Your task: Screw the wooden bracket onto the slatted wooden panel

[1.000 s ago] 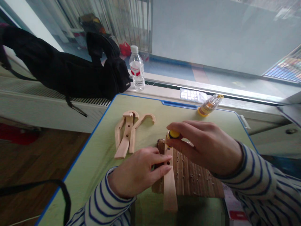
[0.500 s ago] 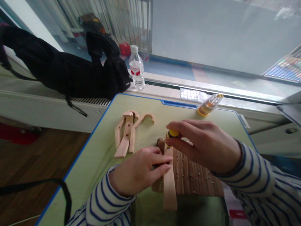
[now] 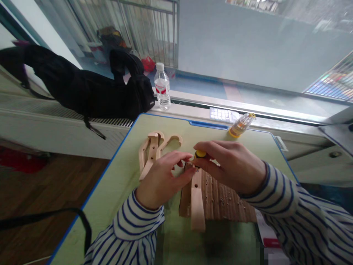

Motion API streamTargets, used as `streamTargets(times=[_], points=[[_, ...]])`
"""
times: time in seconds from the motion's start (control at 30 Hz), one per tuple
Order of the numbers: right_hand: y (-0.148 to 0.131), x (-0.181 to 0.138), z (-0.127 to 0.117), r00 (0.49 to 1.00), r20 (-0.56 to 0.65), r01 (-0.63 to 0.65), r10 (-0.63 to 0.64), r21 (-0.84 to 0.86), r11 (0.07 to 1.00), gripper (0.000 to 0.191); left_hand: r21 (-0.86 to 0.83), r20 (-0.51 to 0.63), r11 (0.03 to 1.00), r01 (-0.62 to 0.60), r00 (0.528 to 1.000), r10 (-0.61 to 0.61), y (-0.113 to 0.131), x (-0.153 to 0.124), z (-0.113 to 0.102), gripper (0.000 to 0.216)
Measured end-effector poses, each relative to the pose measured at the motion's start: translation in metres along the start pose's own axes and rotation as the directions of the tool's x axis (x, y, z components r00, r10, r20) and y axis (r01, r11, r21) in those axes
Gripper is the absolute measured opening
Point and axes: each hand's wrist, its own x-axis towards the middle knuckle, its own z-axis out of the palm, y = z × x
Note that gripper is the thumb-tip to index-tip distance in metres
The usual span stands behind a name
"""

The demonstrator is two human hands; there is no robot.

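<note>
Green table (image 3: 121, 176): left hand (image 3: 164, 178) shifted toward yellow handle (image 3: 200, 154).

Smooth, matt wooden piece (image 3: 198, 208)

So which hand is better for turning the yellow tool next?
Probably the right hand: it pinches the yellow tool between thumb and finger. The left hand is beside it, near the far end of the wood piece, so it seems better for steadying.
</note>
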Motion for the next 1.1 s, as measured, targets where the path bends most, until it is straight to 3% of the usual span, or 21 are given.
streamTargets(times=[0.13, 0.47, 0.63, 0.7, 0.8, 1.1], points=[[-0.006, 0.000, 0.001, 1.000, -0.022, -0.017, 0.017, -0.022, 1.000, 0.026, -0.045, -0.028, 0.997, -0.062, 0.998, 0.061, 0.003, 0.001, 0.003, 0.022], [-0.013, -0.004, 0.002, 0.997, -0.046, -0.058, 0.058, -0.008, 0.998, 0.025, -0.115, -0.012, 0.993, -0.019, 1.000, 0.018, 0.008, 0.002, 0.006, 0.008], [-0.014, -0.004, -0.001, 0.999, -0.016, -0.036, 0.035, -0.031, 0.999, 0.026, -0.081, 0.122, 0.989, 0.122, 0.986, -0.112, 0.003, -0.003, -0.001, 0.020], [-0.015, -0.004, -0.001, 0.999, -0.011, -0.037, 0.036, -0.036, 0.999, 0.024, -0.045, 0.243, 0.981, 0.187, 0.955, -0.171, 0.003, -0.007, -0.003, 0.026], [-0.015, -0.004, -0.001, 0.999, -0.011, -0.043, 0.042, -0.022, 0.999, 0.022, -0.021, 0.385, 0.983, 0.183, 0.909, -0.161, 0.006, -0.012, -0.001, 0.026], [-0.010, -0.001, 0.001, 0.999, -0.018, -0.041, 0.041, 0.001, 0.999, 0.022, 0.012, 0.403, 0.986, 0.168, 0.902, -0.158, 0.014, -0.014, 0.011, 0.019]])
